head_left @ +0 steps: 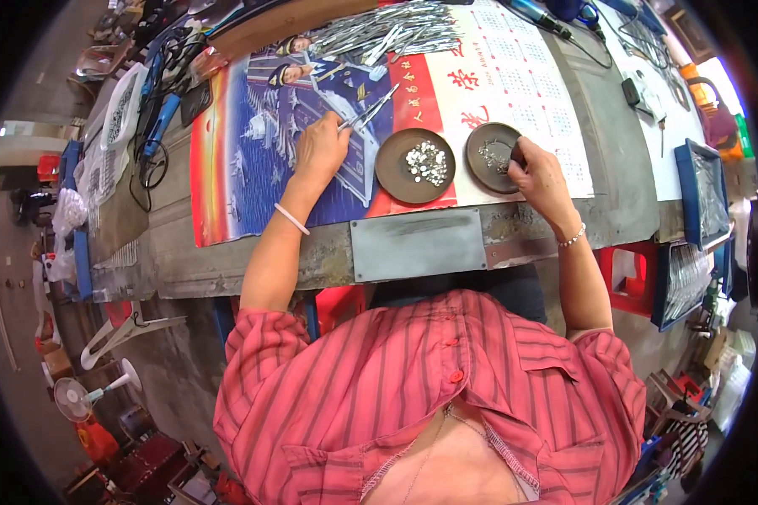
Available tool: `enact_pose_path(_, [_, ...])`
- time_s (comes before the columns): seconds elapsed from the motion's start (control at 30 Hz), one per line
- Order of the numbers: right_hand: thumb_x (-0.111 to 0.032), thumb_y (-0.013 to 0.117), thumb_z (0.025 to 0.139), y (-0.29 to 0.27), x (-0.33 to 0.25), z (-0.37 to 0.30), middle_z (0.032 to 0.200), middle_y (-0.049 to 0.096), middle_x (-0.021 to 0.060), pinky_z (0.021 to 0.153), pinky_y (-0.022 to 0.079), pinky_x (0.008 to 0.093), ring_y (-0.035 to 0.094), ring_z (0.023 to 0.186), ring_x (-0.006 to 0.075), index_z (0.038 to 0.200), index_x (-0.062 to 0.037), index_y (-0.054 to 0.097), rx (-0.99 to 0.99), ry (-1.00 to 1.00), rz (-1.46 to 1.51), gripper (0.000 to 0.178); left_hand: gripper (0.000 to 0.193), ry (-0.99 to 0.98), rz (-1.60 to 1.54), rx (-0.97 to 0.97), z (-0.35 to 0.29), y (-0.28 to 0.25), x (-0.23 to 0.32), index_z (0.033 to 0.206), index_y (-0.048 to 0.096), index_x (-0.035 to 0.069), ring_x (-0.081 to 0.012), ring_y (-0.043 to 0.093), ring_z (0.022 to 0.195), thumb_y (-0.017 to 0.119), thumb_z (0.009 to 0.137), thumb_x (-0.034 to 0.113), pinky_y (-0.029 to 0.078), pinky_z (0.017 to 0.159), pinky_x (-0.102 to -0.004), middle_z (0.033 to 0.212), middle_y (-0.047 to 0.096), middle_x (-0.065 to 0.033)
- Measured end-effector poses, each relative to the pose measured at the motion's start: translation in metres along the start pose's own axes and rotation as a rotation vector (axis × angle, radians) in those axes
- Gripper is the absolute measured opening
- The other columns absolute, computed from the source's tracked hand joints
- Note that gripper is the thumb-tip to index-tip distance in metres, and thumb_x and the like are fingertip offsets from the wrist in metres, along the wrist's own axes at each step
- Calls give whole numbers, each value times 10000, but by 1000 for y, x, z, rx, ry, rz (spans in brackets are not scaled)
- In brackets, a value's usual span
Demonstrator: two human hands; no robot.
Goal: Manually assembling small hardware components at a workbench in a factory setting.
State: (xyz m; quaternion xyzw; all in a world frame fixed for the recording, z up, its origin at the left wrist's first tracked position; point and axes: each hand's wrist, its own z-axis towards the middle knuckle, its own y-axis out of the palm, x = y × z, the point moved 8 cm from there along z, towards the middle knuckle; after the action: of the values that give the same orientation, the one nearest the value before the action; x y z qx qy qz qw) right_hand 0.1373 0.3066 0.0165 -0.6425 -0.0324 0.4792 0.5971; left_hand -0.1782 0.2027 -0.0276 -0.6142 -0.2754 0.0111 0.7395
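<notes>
My left hand (322,150) is closed around the end of a slender metal piece (370,111), tweezer-like, its two thin arms splayed toward the upper right above the poster. My right hand (545,172) is at the right rim of a small round brown dish (480,172) with fine dark metal bits in it. Thumb and fingers are pinched together there; whatever they hold is too small to tell. Left of that dish, a second brown dish (389,172) carries a heap of small shiny silver discs (427,162).
A printed calendar poster (219,168) covers the bench, with a pile of thin metal strips (387,32) at its far edge. A grey metal plate (417,244) lies at the front edge. Blue-handled tool (162,118) and cables are left; blue trays (703,189) stand right.
</notes>
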Motion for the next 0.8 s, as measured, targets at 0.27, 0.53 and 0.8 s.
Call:
enact_pose_path(0.27, [-35, 599, 778, -3, 21, -6, 691, 575, 165, 597, 440, 324, 556, 602, 230, 837, 41, 507, 11, 179, 255, 133, 237, 78, -90, -18, 23, 16, 13, 958, 603, 21, -378, 630, 830, 613, 829, 219, 483, 727, -444, 880, 653, -211])
enact_pose_path(0.53, [-25, 573, 843, -7, 28, -5, 835, 625, 58, 694, 467, 238, 566, 756, 93, 991, 53, 592, 67, 176, 454, 168, 292, 68, -412, 77, -33, -38, 55, 1066, 551, 6, -284, 626, 734, 630, 840, 173, 478, 649, -371, 825, 624, -150])
enact_pose_path(0.8, [-51, 570, 890, 11, 46, -1, 828, 615, 27, 649, 461, 202, 551, 718, 64, 990, 48, 612, -2, 329, 839, 147, 160, 82, -853, -103, -121, -33, 107, 1060, 539, -13, -128, 604, 690, 524, 926, 73, 471, 618, -253, 790, 613, -93])
